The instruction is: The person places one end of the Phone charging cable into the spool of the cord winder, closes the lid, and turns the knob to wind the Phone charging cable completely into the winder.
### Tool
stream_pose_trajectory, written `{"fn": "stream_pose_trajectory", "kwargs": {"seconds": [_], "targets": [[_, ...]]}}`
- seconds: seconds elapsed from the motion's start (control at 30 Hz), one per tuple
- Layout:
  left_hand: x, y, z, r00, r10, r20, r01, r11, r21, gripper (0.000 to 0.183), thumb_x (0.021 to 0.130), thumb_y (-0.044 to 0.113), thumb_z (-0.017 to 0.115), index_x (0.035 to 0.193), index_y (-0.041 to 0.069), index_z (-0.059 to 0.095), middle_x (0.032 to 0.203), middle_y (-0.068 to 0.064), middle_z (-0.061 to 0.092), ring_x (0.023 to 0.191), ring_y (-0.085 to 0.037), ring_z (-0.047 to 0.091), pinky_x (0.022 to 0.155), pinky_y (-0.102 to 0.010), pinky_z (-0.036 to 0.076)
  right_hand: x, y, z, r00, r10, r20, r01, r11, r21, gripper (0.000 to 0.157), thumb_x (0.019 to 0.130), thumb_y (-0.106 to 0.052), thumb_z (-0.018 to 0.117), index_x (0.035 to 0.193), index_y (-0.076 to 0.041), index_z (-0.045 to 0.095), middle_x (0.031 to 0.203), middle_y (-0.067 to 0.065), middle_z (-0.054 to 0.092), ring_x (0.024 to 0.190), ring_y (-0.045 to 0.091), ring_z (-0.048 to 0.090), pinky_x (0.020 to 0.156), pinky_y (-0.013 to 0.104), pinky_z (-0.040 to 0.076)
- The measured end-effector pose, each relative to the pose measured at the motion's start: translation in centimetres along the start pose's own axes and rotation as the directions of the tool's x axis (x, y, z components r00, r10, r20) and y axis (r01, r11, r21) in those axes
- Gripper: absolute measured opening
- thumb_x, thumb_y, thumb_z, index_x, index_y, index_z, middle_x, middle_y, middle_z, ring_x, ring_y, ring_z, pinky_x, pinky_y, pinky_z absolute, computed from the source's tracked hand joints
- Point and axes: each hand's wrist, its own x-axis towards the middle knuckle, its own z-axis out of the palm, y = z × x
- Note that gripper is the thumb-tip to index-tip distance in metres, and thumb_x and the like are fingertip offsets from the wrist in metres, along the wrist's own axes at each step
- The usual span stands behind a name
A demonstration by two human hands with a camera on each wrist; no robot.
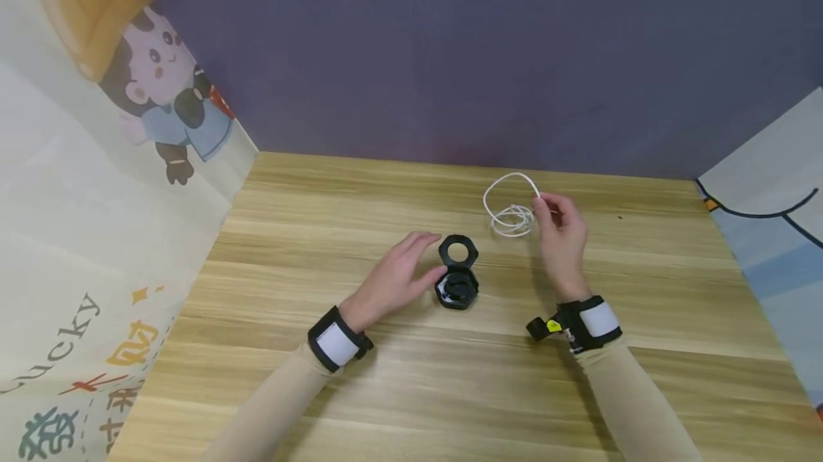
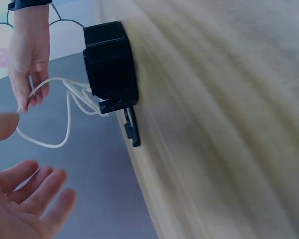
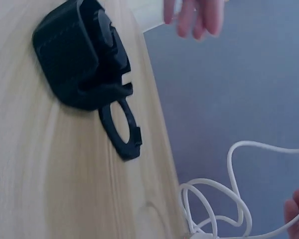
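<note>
A black hexagonal box [image 1: 457, 289] stands on the wooden table, its ring-shaped lid [image 1: 443, 256] folded back on the far side. Something dark sits inside, too small to make out in the head view. My left hand [image 1: 392, 278] hovers at the box's left, fingers extended and holding nothing; whether the thumb touches the rim I cannot tell. Farther back and to the right, my right hand [image 1: 563, 240] pinches a thin white cable [image 1: 512, 175] between thumb and fingers. The cable's loose coils [image 3: 204, 184] hang or lie beside that hand; in the right wrist view they appear near the table's far edge.
The wooden table [image 1: 360, 390] meets a dark blue-grey backdrop [image 1: 450, 55] at the back. A printed cloth with a cartoon figure [image 1: 161, 69] borders the left side, and another printed cloth [image 1: 771, 233] the right. Each wrist wears a black strap [image 1: 588, 325].
</note>
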Motion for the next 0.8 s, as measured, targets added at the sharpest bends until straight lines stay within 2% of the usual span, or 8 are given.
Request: {"fn": "stream_pose_trajectory", "kwargs": {"seconds": [0.1, 0.23, 0.37, 0.53, 0.67, 0.8], "targets": [[0.6, 0.2, -0.2, 0.997, 0.032, -0.074, -0.034, 0.999, -0.02, 0.053, 0.091, 0.036, 0.058, 0.132, 0.002, 0.051, 0.132, -0.008, 0.052, 0.122, -0.014, 0.045, 0.105, -0.027, 0.037, -0.1, -0.5, 0.3, 0.997, -0.082, 0.012, 0.082, 0.997, -0.008, 0.019, 0.089, -0.002, 0.059, 0.099, 0.014, 0.063, 0.091, 0.024, 0.064, 0.082, 0.01, 0.058, 0.073, 0.012, 0.047], [1.5, 0.9, -0.5, 0.987, 0.07, -0.147, -0.077, 0.996, -0.041, 0.05, 0.09, 0.033, 0.059, 0.129, 0.002, 0.053, 0.132, -0.008, 0.052, 0.122, -0.012, 0.044, 0.106, -0.026, 0.036, -0.1, -0.3, 0.8, 0.978, -0.205, 0.032, 0.206, 0.978, -0.033, 0.013, 0.086, 0.001, 0.062, 0.093, 0.011, 0.066, 0.086, 0.019, 0.065, 0.081, 0.008, 0.057, 0.073, 0.011, 0.047], [2.3, 1.7, -0.8, 0.975, 0.117, -0.189, -0.129, 0.99, -0.053, 0.049, 0.088, 0.028, 0.062, 0.127, 0.0, 0.054, 0.129, -0.011, 0.053, 0.122, -0.014, 0.045, 0.106, -0.027, 0.035, -0.2, 0.8, 1.4, 0.959, -0.28, 0.049, 0.282, 0.957, -0.059, 0.009, 0.083, -0.001, 0.066, 0.091, 0.004, 0.069, 0.085, 0.013, 0.067, 0.079, 0.01, 0.058, 0.074, 0.012, 0.047], [3.2, 2.4, -1.0, 0.962, 0.138, -0.236, -0.152, 0.987, -0.043, 0.049, 0.089, 0.029, 0.061, 0.128, 0.001, 0.053, 0.13, -0.011, 0.052, 0.122, -0.015, 0.044, 0.107, -0.027, 0.034, -0.6, 1.2, 1.8, 0.933, -0.354, 0.071, 0.358, 0.932, -0.056, 0.009, 0.08, -0.002, 0.069, 0.089, 0.0, 0.071, 0.085, 0.009, 0.069, 0.08, 0.014, 0.06, 0.074, 0.018, 0.048], [4.3, 2.5, -1.3, 0.939, 0.158, -0.306, -0.179, 0.983, -0.041, 0.051, 0.088, 0.027, 0.062, 0.129, -0.002, 0.051, 0.132, -0.015, 0.05, 0.123, -0.018, 0.043, 0.108, -0.03, 0.033, -0.9, 0.6, 2.2, 0.903, -0.421, 0.088, 0.425, 0.905, -0.033, 0.011, 0.078, 0.001, 0.071, 0.089, 0.0, 0.071, 0.087, 0.009, 0.069, 0.082, 0.016, 0.06, 0.075, 0.023, 0.049], [5.5, 2.6, -1.5, 0.915, 0.167, -0.366, -0.196, 0.98, -0.043, 0.053, 0.087, 0.024, 0.064, 0.129, -0.004, 0.049, 0.13, -0.018, 0.051, 0.123, -0.021, 0.045, 0.108, -0.031, 0.034, -1.1, -0.3, 2.5, 0.877, -0.47, 0.098, 0.472, 0.882, 0.007, 0.012, 0.076, 0.003, 0.071, 0.088, 0.002, 0.071, 0.087, 0.01, 0.069, 0.083, 0.018, 0.06, 0.077, 0.023, 0.05]]}}
